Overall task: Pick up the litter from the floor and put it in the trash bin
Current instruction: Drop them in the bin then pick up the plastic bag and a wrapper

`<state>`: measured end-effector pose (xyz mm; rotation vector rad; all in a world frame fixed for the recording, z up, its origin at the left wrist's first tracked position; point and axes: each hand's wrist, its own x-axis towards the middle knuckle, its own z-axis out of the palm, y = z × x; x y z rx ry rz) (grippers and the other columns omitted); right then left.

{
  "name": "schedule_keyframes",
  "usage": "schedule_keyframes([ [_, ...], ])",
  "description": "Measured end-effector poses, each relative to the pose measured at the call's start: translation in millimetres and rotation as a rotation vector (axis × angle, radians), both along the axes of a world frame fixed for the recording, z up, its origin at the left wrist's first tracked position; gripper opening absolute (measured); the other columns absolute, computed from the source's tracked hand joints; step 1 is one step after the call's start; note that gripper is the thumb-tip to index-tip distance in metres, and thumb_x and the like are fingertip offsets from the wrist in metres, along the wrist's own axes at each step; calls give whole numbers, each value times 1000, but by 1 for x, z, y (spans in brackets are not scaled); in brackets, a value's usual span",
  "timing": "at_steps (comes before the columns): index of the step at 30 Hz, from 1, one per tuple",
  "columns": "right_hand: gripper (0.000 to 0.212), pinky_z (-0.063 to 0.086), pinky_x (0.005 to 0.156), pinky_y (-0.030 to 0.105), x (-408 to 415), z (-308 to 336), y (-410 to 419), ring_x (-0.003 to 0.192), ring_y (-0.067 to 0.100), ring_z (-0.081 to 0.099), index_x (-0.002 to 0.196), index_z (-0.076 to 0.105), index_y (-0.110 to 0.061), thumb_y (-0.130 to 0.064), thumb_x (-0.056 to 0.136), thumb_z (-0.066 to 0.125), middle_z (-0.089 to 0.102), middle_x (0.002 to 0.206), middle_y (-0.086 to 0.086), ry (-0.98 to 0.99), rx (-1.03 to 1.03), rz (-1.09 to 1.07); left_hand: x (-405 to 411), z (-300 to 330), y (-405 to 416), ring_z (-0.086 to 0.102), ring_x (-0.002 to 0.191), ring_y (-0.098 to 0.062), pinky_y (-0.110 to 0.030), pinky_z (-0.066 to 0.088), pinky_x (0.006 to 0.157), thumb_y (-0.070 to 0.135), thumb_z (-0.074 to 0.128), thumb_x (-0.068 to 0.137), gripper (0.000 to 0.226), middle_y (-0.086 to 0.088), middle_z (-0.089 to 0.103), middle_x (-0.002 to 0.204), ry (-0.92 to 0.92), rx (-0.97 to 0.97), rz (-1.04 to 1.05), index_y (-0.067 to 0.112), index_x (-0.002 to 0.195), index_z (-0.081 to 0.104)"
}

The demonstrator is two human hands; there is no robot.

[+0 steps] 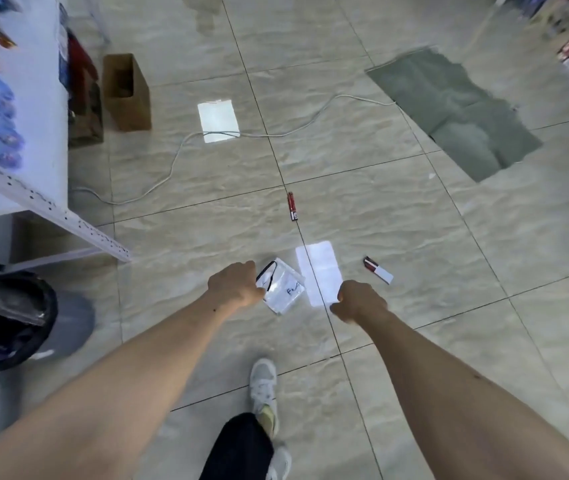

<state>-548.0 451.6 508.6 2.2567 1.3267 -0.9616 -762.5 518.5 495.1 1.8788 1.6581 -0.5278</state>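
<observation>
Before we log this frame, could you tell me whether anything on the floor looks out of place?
Yes: two red wrappers lie loose on the tiles, and a white cable trails across the walkway. The left hand grips a clear bag.

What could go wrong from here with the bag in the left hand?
The left hand pinches only one edge of the clear plastic bag, so it may slip on the way to the trash bin. The white cable across the floor is a trip hazard. The small red wrappers could be overlooked.
</observation>
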Motion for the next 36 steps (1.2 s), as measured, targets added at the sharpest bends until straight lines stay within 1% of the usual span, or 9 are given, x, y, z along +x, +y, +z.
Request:
schedule_keyframes([
  [4,27,41,78,27,44,-22,33,106,21,60,116,59,-17,-22,89,57,63,115,1,11,-1,25,37,-24,26,57,103,-21,-30,38,69,41,55,84,47,2,58,112,-9,-11,33,19,125,48],
  [7,30,46,85,27,78,-44,58,116,19,58,118,61,-18,-22,89,55,63,121,0,-1,15,28,66,-47,49,56,109,-20,-29,38,72,40,56,84,48,3,58,117,-36,-16,42,22,127,47],
  [10,29,46,85,28,110,-73,78,112,21,59,118,62,-18,-24,91,54,63,119,2,-13,13,41,99,-78,69,54,109,-21,-29,38,73,41,55,85,45,1,57,117,-45,-43,26,18,122,47],
  [14,29,44,76,27,143,-127,99,101,20,62,118,63,-17,-23,90,55,63,118,2,-10,-12,78,140,-129,86,55,108,-24,-32,42,76,40,55,86,41,-4,57,116,-51,-56,5,14,117,49],
  [20,31,48,84,30,200,-249,118,109,21,60,121,55,-17,-23,91,56,61,120,1,-18,-15,100,189,-244,111,55,112,-25,-32,43,80,42,52,89,46,-5,56,123,-38,-26,-20,14,126,48],
  [23,40,50,88,33,227,-328,118,110,19,59,125,50,-18,-21,87,62,59,122,-1,5,-20,114,204,-318,120,54,114,-25,-32,42,78,43,51,90,48,-5,55,125,-17,-9,-39,14,128,47],
  [28,53,46,91,34,258,-460,120,125,18,50,133,47,-19,-37,86,64,52,135,-4,-9,48,126,224,-439,137,54,112,-27,-34,45,81,41,54,91,50,-9,55,123,-18,-2,-81,11,130,46],
  [32,69,31,109,45,281,-541,131,140,28,29,149,28,-21,-44,91,57,26,155,1,-46,72,10,233,-510,163,52,118,-27,-38,48,90,44,55,90,54,-8,52,129,9,57,-142,15,134,45],
  [36,80,24,112,45,288,-584,138,140,36,26,152,20,-24,-48,87,61,16,157,4,-42,36,-78,232,-547,185,53,117,-27,-35,42,79,47,55,89,52,-6,53,127,45,150,-159,17,131,47],
])
